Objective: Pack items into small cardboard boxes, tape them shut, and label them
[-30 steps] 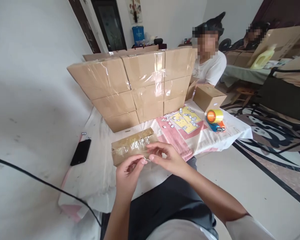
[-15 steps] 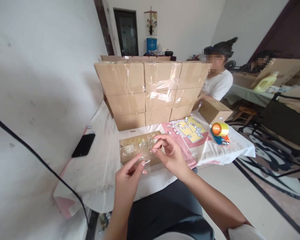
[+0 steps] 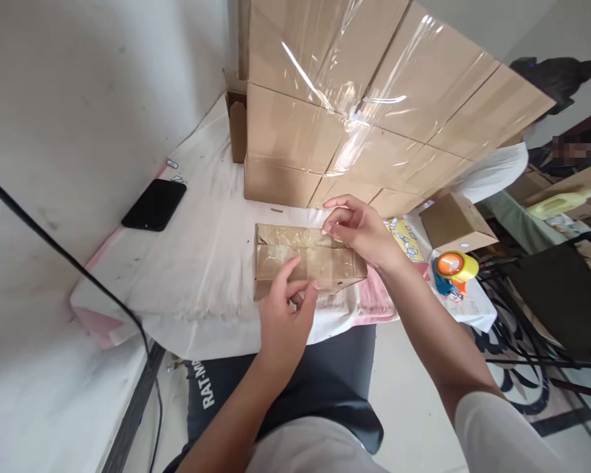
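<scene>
A small taped cardboard box (image 3: 270,263) lies on the cloth-covered table in front of me, with shiny clear tape (image 3: 320,261) across its top and front. My left hand (image 3: 288,309) is at the box's near side, thumb and index finger apart, and nothing shows plainly between them. Over the box's far right part, my right hand (image 3: 362,233) has its thumb and index finger pinched together. What that pinch holds is too small and see-through to make out.
Behind the box stands a tall stack of cardboard boxes (image 3: 295,131) wrapped in clear film. A black phone (image 3: 154,205) lies at left. A yellow tape roll (image 3: 457,265) on a dispenser and another carton (image 3: 456,223) are at right. A co-worker's white sleeve (image 3: 497,167) shows behind the stack.
My view has tipped down and closer to the stack. Both hands were pinching near a clear piece above the box; now my left fingers are spread and the hands are farther apart.
</scene>
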`<act>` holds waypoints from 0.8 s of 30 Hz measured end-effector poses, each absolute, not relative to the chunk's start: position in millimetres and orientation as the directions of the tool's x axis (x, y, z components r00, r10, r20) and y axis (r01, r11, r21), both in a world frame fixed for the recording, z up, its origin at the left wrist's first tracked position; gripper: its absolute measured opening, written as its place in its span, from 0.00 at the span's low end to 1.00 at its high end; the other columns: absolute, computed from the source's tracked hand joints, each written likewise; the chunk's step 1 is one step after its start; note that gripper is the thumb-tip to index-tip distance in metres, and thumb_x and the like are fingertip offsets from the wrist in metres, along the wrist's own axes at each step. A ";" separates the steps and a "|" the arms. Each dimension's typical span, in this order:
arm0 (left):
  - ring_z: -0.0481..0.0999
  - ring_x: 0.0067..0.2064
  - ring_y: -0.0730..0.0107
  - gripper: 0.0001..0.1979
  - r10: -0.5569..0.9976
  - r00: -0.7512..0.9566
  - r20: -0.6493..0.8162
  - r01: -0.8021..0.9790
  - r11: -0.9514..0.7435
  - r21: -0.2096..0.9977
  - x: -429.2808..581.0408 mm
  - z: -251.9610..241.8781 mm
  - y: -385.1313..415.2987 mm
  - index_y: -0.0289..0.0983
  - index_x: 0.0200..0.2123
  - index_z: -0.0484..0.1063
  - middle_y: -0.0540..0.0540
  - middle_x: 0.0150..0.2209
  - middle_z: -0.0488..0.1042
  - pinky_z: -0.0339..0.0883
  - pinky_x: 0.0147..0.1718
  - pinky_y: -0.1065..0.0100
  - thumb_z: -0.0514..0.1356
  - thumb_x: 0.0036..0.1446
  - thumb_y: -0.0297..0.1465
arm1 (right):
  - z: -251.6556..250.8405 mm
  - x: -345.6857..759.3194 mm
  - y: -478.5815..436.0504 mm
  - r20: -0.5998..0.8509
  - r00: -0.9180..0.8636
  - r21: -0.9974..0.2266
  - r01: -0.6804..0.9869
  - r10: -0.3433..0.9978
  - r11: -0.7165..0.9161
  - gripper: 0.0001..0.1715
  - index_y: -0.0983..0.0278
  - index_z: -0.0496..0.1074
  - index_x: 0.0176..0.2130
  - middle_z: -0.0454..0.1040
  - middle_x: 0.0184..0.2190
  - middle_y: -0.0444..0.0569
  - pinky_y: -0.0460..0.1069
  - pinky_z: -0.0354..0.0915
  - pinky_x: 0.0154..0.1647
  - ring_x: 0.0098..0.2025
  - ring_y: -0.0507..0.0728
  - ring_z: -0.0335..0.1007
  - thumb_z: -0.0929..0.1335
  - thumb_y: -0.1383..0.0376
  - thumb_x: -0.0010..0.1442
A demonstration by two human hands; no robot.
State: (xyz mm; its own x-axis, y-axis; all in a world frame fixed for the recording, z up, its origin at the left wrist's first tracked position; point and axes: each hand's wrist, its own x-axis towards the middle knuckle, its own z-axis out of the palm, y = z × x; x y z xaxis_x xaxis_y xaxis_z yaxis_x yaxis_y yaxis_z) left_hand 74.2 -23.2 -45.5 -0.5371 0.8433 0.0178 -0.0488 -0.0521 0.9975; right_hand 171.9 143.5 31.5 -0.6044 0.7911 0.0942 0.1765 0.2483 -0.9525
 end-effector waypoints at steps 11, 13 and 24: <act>0.68 0.24 0.75 0.27 0.807 -0.586 -0.069 0.034 0.109 0.993 76.1 -38.7 -10.9 0.44 0.62 0.68 0.54 0.29 0.82 0.67 0.33 0.68 0.63 0.60 0.39 | 7.8 168.0 154.2 0.110 -0.552 -0.858 0.367 0.827 0.359 0.20 0.62 0.69 0.46 0.78 0.27 0.41 0.48 0.60 0.31 0.27 0.52 0.66 0.72 0.65 0.52; 0.67 0.23 0.75 0.29 0.804 -0.590 -0.076 0.071 0.145 0.987 74.2 -35.3 -9.7 0.46 0.64 0.67 0.55 0.28 0.82 0.65 0.31 0.68 0.63 0.59 0.39 | 8.3 167.5 152.9 0.120 -0.544 -0.847 0.381 0.830 0.372 0.19 0.61 0.69 0.45 0.77 0.27 0.41 0.48 0.59 0.30 0.26 0.51 0.64 0.71 0.66 0.52; 0.74 0.28 0.68 0.35 0.807 -0.582 -0.100 0.203 0.263 0.943 69.2 -18.4 -6.1 0.47 0.68 0.61 0.50 0.29 0.83 0.69 0.32 0.66 0.63 0.58 0.41 | -9.8 171.5 152.7 0.285 -0.534 -0.772 0.364 0.796 0.521 0.19 0.60 0.67 0.47 0.78 0.30 0.41 0.49 0.62 0.35 0.30 0.54 0.69 0.67 0.72 0.55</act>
State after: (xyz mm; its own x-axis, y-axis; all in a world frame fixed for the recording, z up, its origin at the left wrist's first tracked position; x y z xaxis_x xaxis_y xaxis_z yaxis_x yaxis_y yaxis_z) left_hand 69.2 -6.1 -18.4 -0.5821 0.8069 -0.0998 0.2028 0.2629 0.9433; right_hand 171.5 152.7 -9.8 -0.5341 0.7959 0.2851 0.3643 0.5209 -0.7719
